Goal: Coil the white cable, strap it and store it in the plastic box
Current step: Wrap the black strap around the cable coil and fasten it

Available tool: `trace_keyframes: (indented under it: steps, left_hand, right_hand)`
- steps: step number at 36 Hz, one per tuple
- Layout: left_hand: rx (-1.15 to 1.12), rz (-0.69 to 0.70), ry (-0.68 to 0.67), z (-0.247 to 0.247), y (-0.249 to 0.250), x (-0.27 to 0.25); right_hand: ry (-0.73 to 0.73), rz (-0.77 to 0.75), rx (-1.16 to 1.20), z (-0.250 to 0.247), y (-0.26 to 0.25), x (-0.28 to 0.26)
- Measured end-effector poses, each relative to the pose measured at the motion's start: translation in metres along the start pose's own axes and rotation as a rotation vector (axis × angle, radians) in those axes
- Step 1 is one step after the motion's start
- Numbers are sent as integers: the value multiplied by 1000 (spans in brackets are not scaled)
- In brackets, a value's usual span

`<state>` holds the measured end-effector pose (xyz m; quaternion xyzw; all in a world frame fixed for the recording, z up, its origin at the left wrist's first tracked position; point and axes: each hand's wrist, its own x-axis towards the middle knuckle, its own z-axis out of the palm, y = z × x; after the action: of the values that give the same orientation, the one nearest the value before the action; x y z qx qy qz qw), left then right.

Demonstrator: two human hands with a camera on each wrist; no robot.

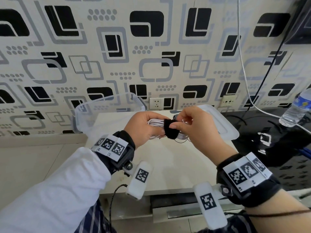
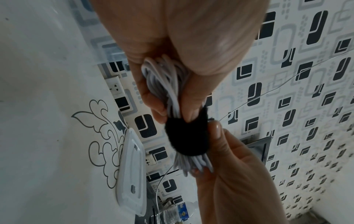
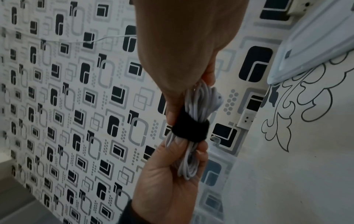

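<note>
- White cable (image 1: pixel 155 122), coiled into a tight bundle, is held above the table (image 1: pixel 168 158), near 6 o'clock of the clear box (image 1: pixel 109 106); a black strap (image 1: pixel 170 130) wraps its middle.
- Left hand (image 1: pixel 143 128) has its fingers curled round the bundle's left half, gripping it.
- Right hand (image 1: pixel 195 126) pinches the strap, thumb pressed on the band, fingers curled round the bundle's right half.
- Risk, as I judge it: if the strap's end is not pressed down fully, it may peel open and the loops spring loose on the way to the box.
- Risk: a connector end sticking out at 3 o'clock of the bundle could catch on the box rim or on the lid (image 1: pixel 218 120) just behind the hands.
- Head view alone shows the box, at 10 o'clock of the hands, and the lid lying off it.
- Right wrist view shows the strap (image 3: pixel 189 131) closed right round the loops; left wrist view shows the right thumb on it.
</note>
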<state>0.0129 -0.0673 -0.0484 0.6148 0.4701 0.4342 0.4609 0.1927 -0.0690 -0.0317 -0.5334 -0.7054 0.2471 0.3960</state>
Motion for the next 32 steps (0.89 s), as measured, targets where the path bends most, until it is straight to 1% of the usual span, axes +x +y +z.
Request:
trace_keyframes:
  steps: [3,7,12,14,16,19,22,25,29,32]
  left_hand:
    - [24,-13,14,-2,-1,0]
    - [18,-19,5,2,2,-2]
    - [53,-10,1,4,2,0]
    - [105,-1,7,2,2,1]
    - [183,17,2,1,4,2]
    - [308,83,-68,5,9,0]
    - [371,137,-127,8,13,-2]
    - [321,137,-119,7,12,-3]
    - [265,105,-79,9,7,-8]
    - [264,108,-72,8,4,-9]
  right_hand:
    - [-56,20,30,-4,3,0]
    - [-43,14,-30,-5,5,-1]
    - [-10,-93,-155,-5,-1,-1]
    - [-19,-134,-175,-6,-4,-2]
    - [-59,-154,-151,-5,-6,-4]
    - [-102,-149,-110,-1,-7,-4]
    - [-75,-95,-44,1,-2,3]
    - [-76,19,107,3,5,10]
    - [-173,221,354,5,12,15]
    - [-250,304,458,2,14,14]
